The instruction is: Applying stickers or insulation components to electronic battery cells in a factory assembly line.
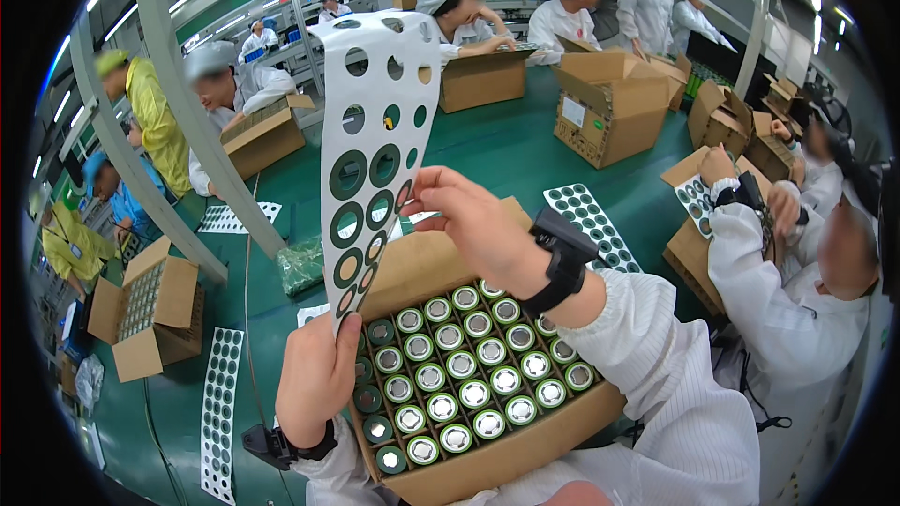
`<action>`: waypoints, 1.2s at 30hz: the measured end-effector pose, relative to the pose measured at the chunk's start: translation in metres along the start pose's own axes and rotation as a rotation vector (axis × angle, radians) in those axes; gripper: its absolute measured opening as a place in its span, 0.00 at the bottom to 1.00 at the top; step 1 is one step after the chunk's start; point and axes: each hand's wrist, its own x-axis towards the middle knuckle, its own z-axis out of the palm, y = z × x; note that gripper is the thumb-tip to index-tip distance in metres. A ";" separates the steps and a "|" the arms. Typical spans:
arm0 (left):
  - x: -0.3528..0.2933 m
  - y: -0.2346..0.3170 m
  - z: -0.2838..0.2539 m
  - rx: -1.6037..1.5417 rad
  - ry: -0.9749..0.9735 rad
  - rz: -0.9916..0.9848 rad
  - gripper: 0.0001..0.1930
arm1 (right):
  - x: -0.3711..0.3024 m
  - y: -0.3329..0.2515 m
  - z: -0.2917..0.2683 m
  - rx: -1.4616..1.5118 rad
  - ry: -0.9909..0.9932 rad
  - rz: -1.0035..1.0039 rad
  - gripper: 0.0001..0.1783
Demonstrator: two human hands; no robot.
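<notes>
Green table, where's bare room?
Free: in front of the rear middle carton, left of the tall carton; between the lower-left dotted sheet and the left hand. Crowded: far right, cartons and a co-worker's hands.

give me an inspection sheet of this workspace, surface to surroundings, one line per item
Surface: green table, holding boxes and sheets.
Job's things: open cardboard box with divided rows of cylindrical cells; dark green rings show on some leftmost cells. White ring sheet held up, punched holes above, green rings below.
Clutter: loose ring sheets and a greenish plastic bundle lie left of the box.
Hands: left hand pinches the held sheet's lower end; right hand has fingertips at its right edge, grip unclear.
Cables: black cord at right, beside a co-worker.
Surroundings: more people and other cardboard boxes.
</notes>
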 end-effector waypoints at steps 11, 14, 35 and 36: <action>0.000 0.005 0.023 0.060 0.166 -0.005 0.12 | -0.131 -0.054 -0.152 -0.838 0.345 -0.140 0.21; 0.000 -0.004 0.033 0.078 0.190 -0.153 0.14 | -0.199 -0.023 -0.182 -0.737 0.431 0.158 0.21; -0.003 -0.059 0.053 -0.183 0.368 -0.338 0.22 | -0.271 0.025 -0.098 -0.570 0.120 -0.559 0.23; -0.006 -0.058 0.054 -0.164 0.367 -0.347 0.22 | -0.273 0.026 -0.099 -0.500 0.157 -0.551 0.23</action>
